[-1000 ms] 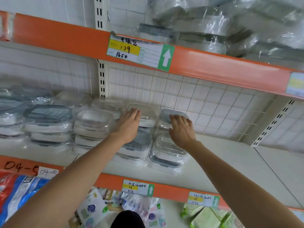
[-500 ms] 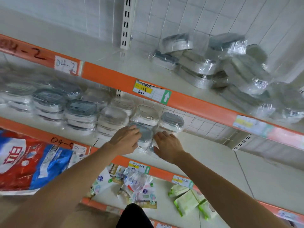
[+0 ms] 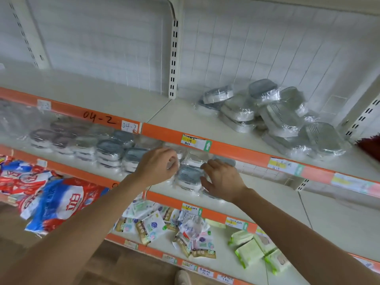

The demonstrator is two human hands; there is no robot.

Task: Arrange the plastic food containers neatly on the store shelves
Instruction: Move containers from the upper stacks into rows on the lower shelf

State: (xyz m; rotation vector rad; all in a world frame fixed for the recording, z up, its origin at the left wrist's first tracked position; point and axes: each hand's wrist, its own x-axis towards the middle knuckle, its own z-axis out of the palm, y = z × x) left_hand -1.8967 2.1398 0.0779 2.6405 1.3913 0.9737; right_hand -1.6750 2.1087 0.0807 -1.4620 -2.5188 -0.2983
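Head cam, left hand (image 3: 158, 167) fingers curled, grip unclear, right hand (image 3: 223, 178) spread beside wrapped container (image 3: 188, 177)

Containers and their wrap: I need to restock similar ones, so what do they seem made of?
The containers look like pale, slightly see-through plastic with matte grey lids, likely plastic too. The wrap looks like thin clear film: it crinkles and glints white, most plainly on the heap above.
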